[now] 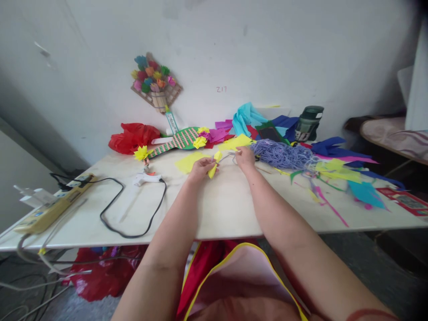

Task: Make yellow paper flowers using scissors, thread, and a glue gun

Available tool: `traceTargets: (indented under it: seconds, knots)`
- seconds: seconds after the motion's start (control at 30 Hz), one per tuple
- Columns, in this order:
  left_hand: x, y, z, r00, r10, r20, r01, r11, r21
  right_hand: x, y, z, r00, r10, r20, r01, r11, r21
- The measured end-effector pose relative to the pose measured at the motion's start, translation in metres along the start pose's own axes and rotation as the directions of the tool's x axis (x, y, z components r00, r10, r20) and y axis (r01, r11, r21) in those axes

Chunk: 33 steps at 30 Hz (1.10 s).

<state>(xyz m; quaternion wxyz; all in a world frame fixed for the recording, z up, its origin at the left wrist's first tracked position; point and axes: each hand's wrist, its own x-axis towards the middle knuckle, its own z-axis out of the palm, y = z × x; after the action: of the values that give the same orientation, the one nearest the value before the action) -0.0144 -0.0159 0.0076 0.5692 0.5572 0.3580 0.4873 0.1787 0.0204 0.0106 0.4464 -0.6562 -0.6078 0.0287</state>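
My left hand (202,168) pinches a small folded strip of yellow crepe paper (215,165) above the middle of the table. To its right, my right hand (245,158) is closed around what look like scissors, their thin metal blades (230,155) pointing left toward the paper. The fingers hide most of the handle. A flat yellow paper sheet (187,163) lies just behind my left hand, and another yellow sheet (236,142) is behind my right. Beside my right hand is a heap of purple string (282,154).
A white glue gun (147,179) with a black cord lies left, near a power strip (55,205). Behind are a green, guitar-shaped craft piece (182,139) with yellow flowers and red plastic (133,137). Coloured paper scraps (366,192) and a dark bottle (309,122) are right.
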Motion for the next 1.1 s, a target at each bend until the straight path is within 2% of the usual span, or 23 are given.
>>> traceTargets:
  seconds: [0.13, 0.23, 0.33, 0.53, 0.73, 0.97, 1.1]
  knots:
    - [0.001, 0.001, -0.002, 0.999, -0.019, -0.030, 0.017, 0.998, -0.054, 0.003, 0.015, -0.007, 0.990, 0.034, 0.135, 0.001, 0.967, -0.256]
    - [0.001, 0.001, -0.002, 0.998, -0.028, -0.057, 0.022, 0.995, -0.093, 0.003, 0.020, -0.009, 0.965, 0.114, 0.237, -0.010, 0.916, -0.401]
    - [0.000, 0.003, 0.000, 0.994, -0.033, -0.100, 0.021, 0.993, -0.112, 0.003, 0.021, -0.010, 0.949, 0.148, 0.277, 0.008, 0.870, -0.493]
    - [-0.002, 0.008, 0.005, 0.989, -0.032, -0.144, 0.025, 0.998, -0.050, 0.004, 0.018, -0.014, 0.961, 0.104, 0.256, 0.044, 0.855, -0.516]
    - [-0.003, 0.009, 0.006, 0.988, -0.044, -0.147, 0.040, 0.999, -0.031, 0.006, 0.016, -0.017, 0.955, 0.185, 0.230, -0.038, 0.849, -0.528]
    - [-0.001, 0.006, 0.003, 0.989, -0.089, -0.121, 0.082, 0.995, -0.065, 0.007, 0.014, -0.019, 0.951, 0.250, 0.183, -0.141, 0.876, -0.462]
    - [-0.001, 0.006, 0.005, 0.988, -0.093, -0.124, 0.085, 0.994, -0.067, 0.007, 0.015, -0.020, 0.951, 0.256, 0.176, -0.137, 0.854, -0.502]
